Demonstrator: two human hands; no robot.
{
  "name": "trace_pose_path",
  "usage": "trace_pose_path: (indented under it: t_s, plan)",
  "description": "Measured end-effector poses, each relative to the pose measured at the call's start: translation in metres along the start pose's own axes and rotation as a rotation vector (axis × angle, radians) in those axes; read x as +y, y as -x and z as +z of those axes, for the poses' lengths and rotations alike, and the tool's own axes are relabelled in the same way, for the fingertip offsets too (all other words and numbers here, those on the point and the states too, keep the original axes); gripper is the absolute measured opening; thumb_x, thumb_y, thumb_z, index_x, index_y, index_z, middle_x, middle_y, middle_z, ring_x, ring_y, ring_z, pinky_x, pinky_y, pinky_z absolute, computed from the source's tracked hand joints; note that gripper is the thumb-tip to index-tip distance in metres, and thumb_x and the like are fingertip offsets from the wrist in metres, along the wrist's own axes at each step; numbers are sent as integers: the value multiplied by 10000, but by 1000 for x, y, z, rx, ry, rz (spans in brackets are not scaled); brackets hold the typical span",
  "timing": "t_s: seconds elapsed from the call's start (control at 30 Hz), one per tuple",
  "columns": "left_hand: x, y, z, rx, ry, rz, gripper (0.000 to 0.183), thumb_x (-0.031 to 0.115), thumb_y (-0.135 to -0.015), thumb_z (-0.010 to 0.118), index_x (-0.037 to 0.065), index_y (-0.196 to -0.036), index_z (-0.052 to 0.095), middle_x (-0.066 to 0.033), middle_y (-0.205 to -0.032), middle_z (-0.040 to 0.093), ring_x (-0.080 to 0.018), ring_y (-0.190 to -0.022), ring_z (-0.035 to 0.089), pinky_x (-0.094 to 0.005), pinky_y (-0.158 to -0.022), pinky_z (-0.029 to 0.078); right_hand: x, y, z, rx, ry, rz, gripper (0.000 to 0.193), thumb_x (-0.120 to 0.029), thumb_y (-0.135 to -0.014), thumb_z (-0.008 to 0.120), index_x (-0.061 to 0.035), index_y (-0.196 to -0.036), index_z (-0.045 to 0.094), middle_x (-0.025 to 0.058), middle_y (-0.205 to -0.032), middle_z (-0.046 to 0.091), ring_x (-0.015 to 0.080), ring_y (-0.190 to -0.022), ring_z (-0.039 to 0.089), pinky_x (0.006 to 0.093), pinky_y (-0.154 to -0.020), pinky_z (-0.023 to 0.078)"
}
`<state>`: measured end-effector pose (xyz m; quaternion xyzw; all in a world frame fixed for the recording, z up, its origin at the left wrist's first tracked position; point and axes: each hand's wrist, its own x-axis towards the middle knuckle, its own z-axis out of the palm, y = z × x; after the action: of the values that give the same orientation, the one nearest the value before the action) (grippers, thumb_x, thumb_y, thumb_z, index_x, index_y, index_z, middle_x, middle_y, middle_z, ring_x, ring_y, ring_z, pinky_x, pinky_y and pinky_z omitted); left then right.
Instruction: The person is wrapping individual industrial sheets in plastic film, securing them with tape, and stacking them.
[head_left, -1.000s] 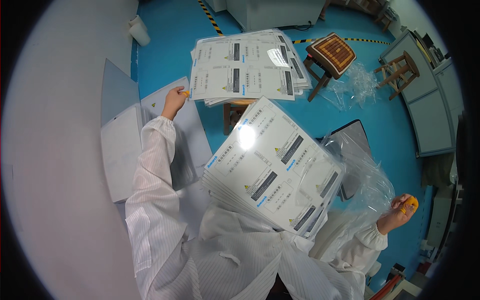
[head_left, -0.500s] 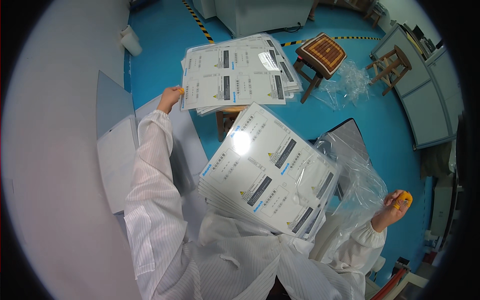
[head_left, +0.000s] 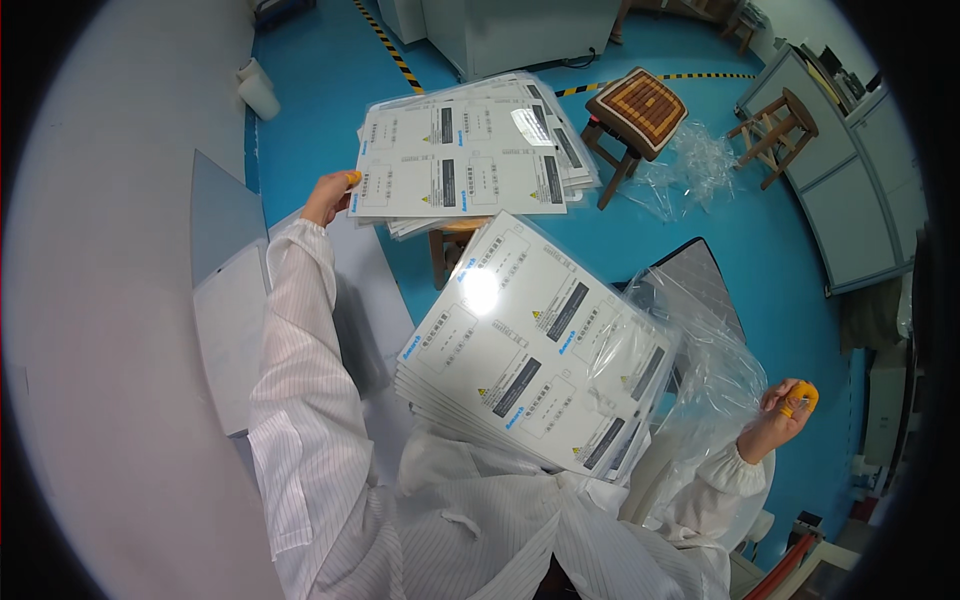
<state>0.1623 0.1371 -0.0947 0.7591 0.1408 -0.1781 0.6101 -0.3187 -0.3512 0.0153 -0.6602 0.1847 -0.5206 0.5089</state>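
Observation:
My left hand (head_left: pixel 328 197), an orange cover on a fingertip, is closed on the near left corner of a white printed sheet (head_left: pixel 410 165). That sheet lies on top of a fanned far stack, over a wooden stool (head_left: pixel 440 255). A second stack of printed sheets (head_left: pixel 470 375) rests over my lap, fanned at its lower left edge. Clear plastic film (head_left: pixel 715 390) spreads from this stack's right side toward my right hand (head_left: pixel 785 412). My right hand is raised at the right, fingers curled together, with orange covers on them; what they hold, if anything, is too small to tell.
A stool with a brown checkered cushion (head_left: pixel 640 110) stands beyond the stacks. Crumpled clear film (head_left: pixel 690 170) lies on the blue floor by another wooden stool (head_left: pixel 775 135). Grey cabinets (head_left: pixel 840 190) line the right side. A white wall (head_left: pixel 120 300) rises at my left.
My left hand has shifted slightly left and toward me, and the top sheet of the far stack has slid with it. My right hand stays nearly where it was.

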Motion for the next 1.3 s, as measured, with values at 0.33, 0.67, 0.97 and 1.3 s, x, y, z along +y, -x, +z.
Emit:
trace_pose_path:
  t_s: [0.33,0.67,0.97,1.3]
  plan:
    - [-13,-9,-6,-175,332,112,467,-75,-856,426,66,-1299,391,-167,-1017,599,-203,-850,628,-269,-684,537,0,2,0,-5,-25,-3,309,-322,-895,554,-60,-1034,469,31,-738,503,63,-524,416,173,-447,325]
    - [-19,-14,28,-93,337,250,467,-64,-831,467,24,-1281,382,-135,-940,620,-168,-744,619,-239,-570,502,1,3,3,-18,-47,2,301,-321,-896,551,-66,-1034,471,32,-736,503,64,-521,415,174,-447,329]
    - [-37,-19,41,232,-13,381,327,42,-733,665,-41,-1037,578,-54,-826,630,-101,-679,590,-235,-573,467,-1,4,3,-12,-57,11,304,-319,-890,563,-67,-1034,471,31,-738,503,63,-523,420,172,-449,332]
    - [-37,13,44,595,-601,625,384,146,-693,723,20,-1037,610,-102,-799,635,-249,-740,611,-350,-696,480,-9,9,16,-45,-32,7,356,-350,-871,590,-58,-1027,458,35,-719,493,58,-519,417,162,-433,324]
